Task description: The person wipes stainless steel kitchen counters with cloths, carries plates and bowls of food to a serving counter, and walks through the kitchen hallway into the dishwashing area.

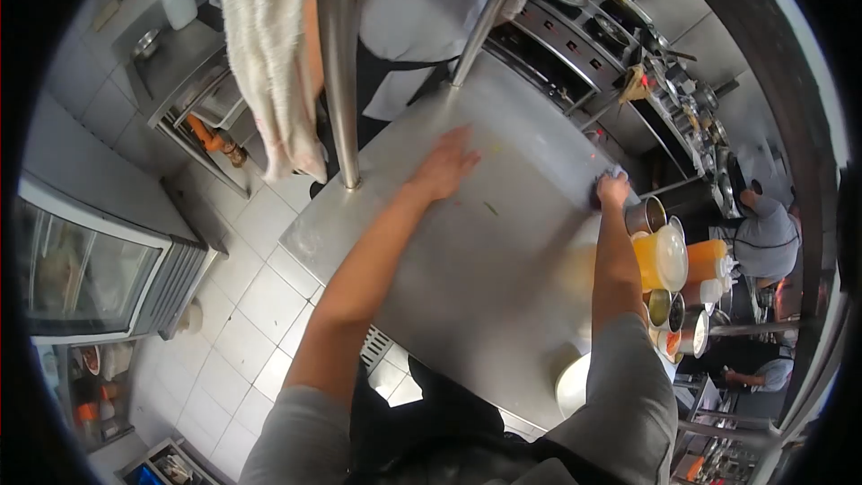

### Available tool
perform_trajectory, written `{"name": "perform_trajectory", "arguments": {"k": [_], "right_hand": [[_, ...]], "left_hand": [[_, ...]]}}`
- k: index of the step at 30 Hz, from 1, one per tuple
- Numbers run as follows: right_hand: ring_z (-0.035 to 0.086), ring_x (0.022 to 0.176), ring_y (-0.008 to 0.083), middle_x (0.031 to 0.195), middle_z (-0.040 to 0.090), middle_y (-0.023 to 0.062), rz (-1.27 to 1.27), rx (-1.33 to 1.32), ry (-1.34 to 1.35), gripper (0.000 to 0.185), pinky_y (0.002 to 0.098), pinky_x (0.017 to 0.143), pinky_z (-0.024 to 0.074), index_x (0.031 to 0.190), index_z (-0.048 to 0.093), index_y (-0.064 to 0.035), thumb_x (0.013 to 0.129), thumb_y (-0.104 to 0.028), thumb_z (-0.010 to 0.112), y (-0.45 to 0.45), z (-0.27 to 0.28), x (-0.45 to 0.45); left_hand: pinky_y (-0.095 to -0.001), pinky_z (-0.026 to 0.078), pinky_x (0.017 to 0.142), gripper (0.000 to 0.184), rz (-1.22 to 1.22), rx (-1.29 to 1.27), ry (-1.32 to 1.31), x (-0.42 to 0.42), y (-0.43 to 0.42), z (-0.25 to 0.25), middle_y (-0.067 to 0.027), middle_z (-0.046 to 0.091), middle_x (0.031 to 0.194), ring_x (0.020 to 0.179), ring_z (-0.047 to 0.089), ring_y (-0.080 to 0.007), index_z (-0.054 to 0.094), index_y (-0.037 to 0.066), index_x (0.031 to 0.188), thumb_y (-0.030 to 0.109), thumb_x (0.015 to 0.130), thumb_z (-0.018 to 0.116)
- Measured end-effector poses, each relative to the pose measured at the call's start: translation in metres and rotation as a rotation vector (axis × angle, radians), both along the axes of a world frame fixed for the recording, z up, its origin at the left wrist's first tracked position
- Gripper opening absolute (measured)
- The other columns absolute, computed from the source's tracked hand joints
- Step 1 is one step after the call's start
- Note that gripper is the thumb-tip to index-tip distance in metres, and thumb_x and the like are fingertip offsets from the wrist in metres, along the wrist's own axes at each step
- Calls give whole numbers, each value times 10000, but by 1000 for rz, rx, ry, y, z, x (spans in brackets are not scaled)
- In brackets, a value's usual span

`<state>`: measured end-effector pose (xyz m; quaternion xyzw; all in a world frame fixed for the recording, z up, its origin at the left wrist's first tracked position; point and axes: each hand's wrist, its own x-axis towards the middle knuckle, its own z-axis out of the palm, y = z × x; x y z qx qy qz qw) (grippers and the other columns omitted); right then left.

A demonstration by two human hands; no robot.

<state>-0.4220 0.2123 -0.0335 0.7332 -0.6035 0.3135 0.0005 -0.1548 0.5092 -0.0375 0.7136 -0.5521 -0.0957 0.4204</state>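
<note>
My left hand (pixel 444 164) is stretched out low over the bare steel table (pixel 449 269), its fingers extended and slightly blurred, holding nothing. I cannot tell whether it touches the surface. At the table's far right edge, my right hand (pixel 613 189) is closed around something greyish and dark, mostly hidden by the fingers. A thin green scrap (pixel 490 208) lies on the steel between my hands. Just nearer than my right hand stands a metal pot (pixel 645 215), beside a yellow-orange container (pixel 660 257) with a pale lid.
Sauce bottles (pixel 705 260) and small metal tins crowd the right side. A white bowl (pixel 573 386) sits near my right arm. Steel posts (pixel 339 72) rise from the far side, with a white towel (pixel 265 54) hanging there. A person stands beyond; stoves (pixel 566 36) are behind.
</note>
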Motion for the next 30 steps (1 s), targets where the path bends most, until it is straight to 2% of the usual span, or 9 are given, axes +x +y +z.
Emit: {"name": "perform_trajectory", "arguments": {"k": [2,5,8,12,14,22,24,27,30], "right_hand": [[472,1051,329,1103,516,203,-147,33,179,432,368,912,356,1112,508,-39,709,-196,498,-7,-11,16],[474,1057,315,1120,519,174,443,-24,18,379,379,892,375,1085,542,-62,712,-121,504,-7,-18,48],[444,1113,299,1144,516,147,817,114,-224,415,350,933,354,1066,565,-94,678,13,463,51,-14,86],[467,1089,258,1106,535,117,1150,260,-239,422,296,922,353,979,598,-81,634,86,421,162,5,105],[483,1065,241,1079,541,107,1306,365,-285,406,284,889,371,947,598,-75,625,92,417,214,10,110],[485,1026,176,1083,540,105,870,436,-510,376,263,829,397,1066,542,-61,719,22,421,159,22,47],[488,1039,199,1095,536,118,774,414,-477,384,271,849,392,1087,535,-65,725,10,432,132,11,45],[420,1148,257,1191,480,146,723,136,-183,404,310,959,306,1139,505,-64,739,-63,454,138,3,81],[420,1144,244,1199,473,131,1106,338,-247,419,301,962,314,1075,557,-81,684,11,441,182,7,128]], "left_hand": [[-369,163,1043,587,-31,6,-25,-4,-24,4,-233,301,1307,1244,247,-320,252,-19,1292,410,894,293],[-377,207,1025,574,-116,11,-108,-20,-29,14,-213,331,1298,1218,293,-323,265,-19,1284,402,896,296],[-331,197,1029,571,-310,218,261,-29,-12,30,-179,379,1277,1229,296,-262,237,14,1313,405,900,283],[-331,237,1001,578,-161,-408,914,-38,67,19,-146,479,1185,1176,370,-206,351,-15,1240,443,900,255],[-357,265,988,571,27,-520,890,-37,120,24,-156,478,1179,1156,394,-224,382,-32,1193,440,901,250],[-386,283,978,508,819,-709,558,-81,283,-1,-151,411,1244,1160,380,-251,395,-38,1182,374,923,249],[-383,272,978,529,836,-918,1046,-88,287,-34,-135,423,1234,1156,385,-245,386,-21,1199,408,917,260],[-374,330,910,500,290,-1048,1793,-101,286,-81,-118,491,1146,1090,440,-236,408,22,1164,432,905,288],[-385,342,910,465,9,-895,2105,-119,270,-57,-113,531,1076,1047,467,-242,451,32,1109,421,899,307]]}}
